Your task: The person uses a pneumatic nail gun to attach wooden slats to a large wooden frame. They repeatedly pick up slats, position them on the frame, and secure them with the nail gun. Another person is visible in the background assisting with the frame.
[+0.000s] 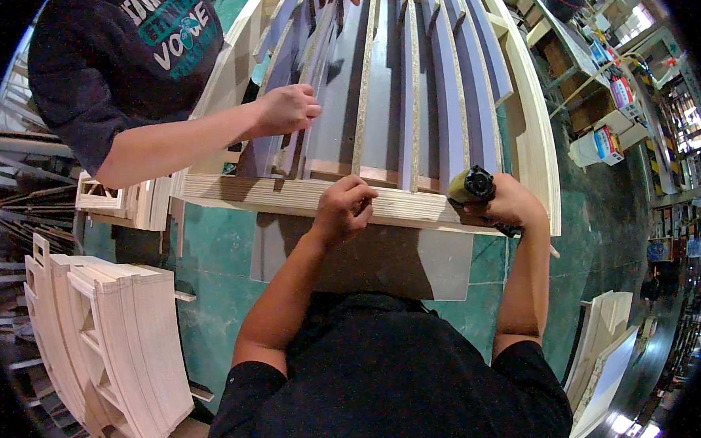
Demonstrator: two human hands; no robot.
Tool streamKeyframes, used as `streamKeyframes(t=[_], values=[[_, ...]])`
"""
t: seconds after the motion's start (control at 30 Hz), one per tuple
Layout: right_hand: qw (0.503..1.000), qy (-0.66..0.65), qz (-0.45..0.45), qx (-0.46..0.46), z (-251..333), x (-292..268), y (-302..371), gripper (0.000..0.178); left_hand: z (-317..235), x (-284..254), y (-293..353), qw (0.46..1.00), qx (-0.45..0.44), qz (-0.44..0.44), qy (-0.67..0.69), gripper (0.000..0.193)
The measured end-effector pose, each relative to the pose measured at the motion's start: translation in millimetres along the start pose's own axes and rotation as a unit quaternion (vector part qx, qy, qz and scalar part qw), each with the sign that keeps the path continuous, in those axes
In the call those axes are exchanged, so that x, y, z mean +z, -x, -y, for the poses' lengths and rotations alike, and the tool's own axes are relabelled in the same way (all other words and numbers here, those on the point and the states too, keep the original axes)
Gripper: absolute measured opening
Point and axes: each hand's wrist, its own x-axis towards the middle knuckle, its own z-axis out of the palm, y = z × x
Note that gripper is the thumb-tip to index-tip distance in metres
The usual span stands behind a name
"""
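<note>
My right hand (510,203) is closed around a yellow-green and black handheld power tool (472,185), whose exact kind I cannot tell. The tool is at the right part of the near end of a stack of pale wooden frames (286,192). Over the middle of that same edge is my left hand (344,210), its fingers curled together; anything in them is hidden. Beyond both hands, long grey-purple strips with speckled chipboard edges (411,81) run away from me on the stack.
A co-worker in a dark printed shirt (128,64) leans in from the left, one hand (289,109) over the strips. More stacked wooden frames (127,334) stand at left. A grey sheet (440,266) lies below the near edge. White buckets (596,149) are at right.
</note>
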Motion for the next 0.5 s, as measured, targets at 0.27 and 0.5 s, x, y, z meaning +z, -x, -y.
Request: streamKeyframes(t=[0.27, 0.5], values=[[0.999, 0.027, 0.020, -0.023, -9.9, -0.7, -6.8, 0.037, 11.6, 5.6, 6.3, 1.000, -0.001, -0.014, -0.026, 0.016], [0.999, 0.032, -0.011, -0.007, 21.7, 9.0, 6.9, 0.035, 14.4, 4.5, 4.4, 0.999, 0.042, -0.015, -0.011, 0.015]])
